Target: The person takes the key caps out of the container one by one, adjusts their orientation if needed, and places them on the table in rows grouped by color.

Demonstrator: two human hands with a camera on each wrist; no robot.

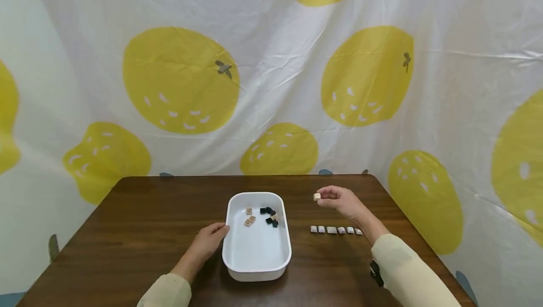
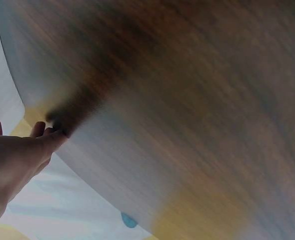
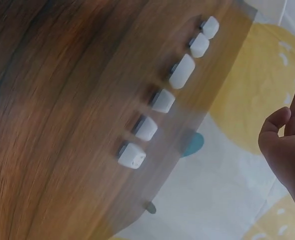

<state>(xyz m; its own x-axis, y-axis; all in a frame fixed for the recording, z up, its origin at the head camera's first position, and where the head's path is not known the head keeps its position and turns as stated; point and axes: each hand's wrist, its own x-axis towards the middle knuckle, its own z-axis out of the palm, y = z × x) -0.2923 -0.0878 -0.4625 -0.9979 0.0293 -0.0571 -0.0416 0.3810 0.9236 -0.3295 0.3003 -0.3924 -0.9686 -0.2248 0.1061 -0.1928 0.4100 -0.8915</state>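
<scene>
My right hand point(image 1: 344, 202) is raised over the far right of the table and pinches a small beige keycap point(image 1: 316, 197) between thumb and fingers. In the right wrist view that keycap is out of sight; the hand shows only at the right edge. The left hand point(image 1: 207, 240) holds a white rectangular tray point(image 1: 254, 255) by its left rim. Inside the tray, beige keycaps point(image 1: 250, 220) lie toward the back left, and black keycaps point(image 1: 269, 220) cluster at the back right with a beige one among them. Several white keycaps point(image 3: 163, 101) form a row on the table, nearer than the raised hand.
The dark wooden table point(image 1: 169, 203) has rounded far corners. Behind it and along the right side hangs a white curtain point(image 1: 271, 76) printed with large yellow lemons. The tray stands near the table's middle, left of the white row.
</scene>
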